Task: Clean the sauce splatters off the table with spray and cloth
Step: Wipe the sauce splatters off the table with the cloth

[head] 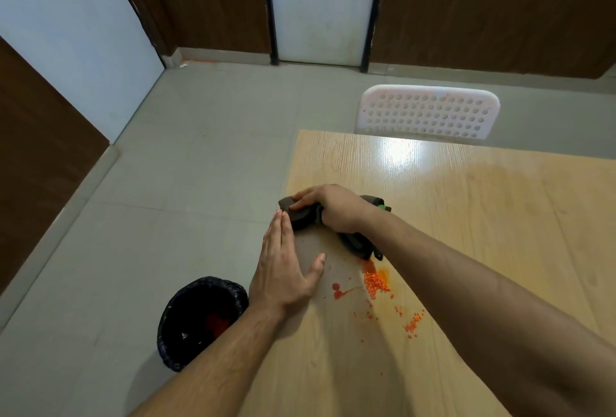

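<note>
Head view: cloth [301, 216] under right hand [333, 208].

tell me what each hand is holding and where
The right hand grips the dark cloth at its middle; the left hand holds nothing, flat at the table edge.

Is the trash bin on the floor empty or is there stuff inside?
Not empty. Inside the black-lined bin, beside the table, a red patch shows at the bottom. What it is, I cannot tell.

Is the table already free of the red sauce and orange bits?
No: red sauce splatters and orange crumbs lie on the table nearer the person than the dark cloth under the right hand.
</note>
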